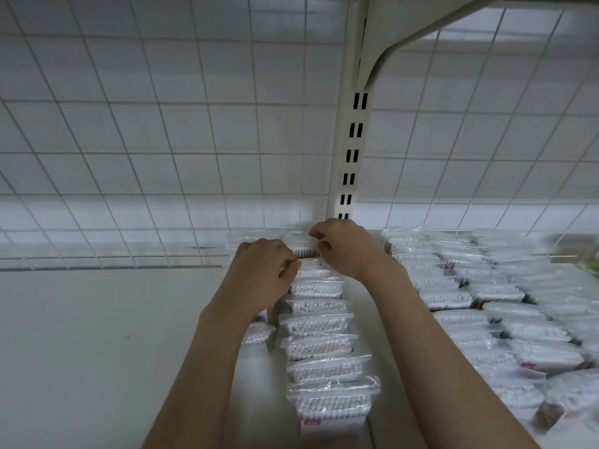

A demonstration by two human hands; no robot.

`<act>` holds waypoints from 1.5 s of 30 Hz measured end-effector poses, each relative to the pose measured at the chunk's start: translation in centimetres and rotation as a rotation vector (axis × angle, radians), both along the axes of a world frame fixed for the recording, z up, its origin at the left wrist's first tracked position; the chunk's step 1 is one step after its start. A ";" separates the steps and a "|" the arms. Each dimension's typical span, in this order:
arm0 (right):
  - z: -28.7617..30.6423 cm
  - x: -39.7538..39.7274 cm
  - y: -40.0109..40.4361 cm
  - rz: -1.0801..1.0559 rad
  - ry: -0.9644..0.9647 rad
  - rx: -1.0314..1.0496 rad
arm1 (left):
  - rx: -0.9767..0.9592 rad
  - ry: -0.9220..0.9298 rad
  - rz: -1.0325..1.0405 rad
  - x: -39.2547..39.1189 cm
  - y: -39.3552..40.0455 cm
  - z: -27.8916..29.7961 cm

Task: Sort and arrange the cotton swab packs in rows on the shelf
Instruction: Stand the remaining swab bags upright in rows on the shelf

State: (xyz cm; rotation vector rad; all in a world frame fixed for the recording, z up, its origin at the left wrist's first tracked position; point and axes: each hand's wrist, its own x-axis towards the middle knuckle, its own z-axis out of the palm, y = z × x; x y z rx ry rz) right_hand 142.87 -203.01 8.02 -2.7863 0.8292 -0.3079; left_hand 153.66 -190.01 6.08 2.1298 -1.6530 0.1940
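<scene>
A row of clear cotton swab packs (319, 348) runs from the shelf's front edge toward the back, each pack standing behind the last. At the far end of this row my left hand (262, 273) and my right hand (343, 247) both pinch the top of one pack (306, 249) between curled fingers. A single loose pack (257, 332) lies to the left of the row, under my left forearm. More packs (505, 306) fill the shelf on the right in several rows; their front ends look less tidy.
The white shelf board (97, 351) stretches bare to the left. A wire grid back panel (162, 140) stands behind. A slotted upright post (351, 150) and a shelf bracket (405, 37) rise above my hands. Something green (591, 264) shows at the far right edge.
</scene>
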 end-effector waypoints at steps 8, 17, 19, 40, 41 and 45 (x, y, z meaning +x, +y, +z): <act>0.2 0.7 0.6 -0.012 -0.021 -0.003 | -0.038 0.105 -0.014 -0.2 0.1 -0.1; 2.5 -0.6 1.1 -0.103 -0.327 -0.042 | -0.057 0.184 -0.014 0.1 0.0 -0.3; 3.7 -1.2 1.5 -0.081 -0.470 0.023 | -0.029 0.177 -0.012 0.1 -0.1 -0.2; 4.7 -1.6 1.2 0.093 -0.379 -0.130 | -0.068 0.185 0.013 0.5 -0.4 -0.8; 4.7 -1.5 1.2 0.093 -0.394 -0.147 | -0.066 0.180 0.018 0.5 -0.4 -0.8; 4.4 -1.0 1.3 0.094 -0.505 -0.237 | -0.072 0.184 0.023 0.5 -0.4 -0.7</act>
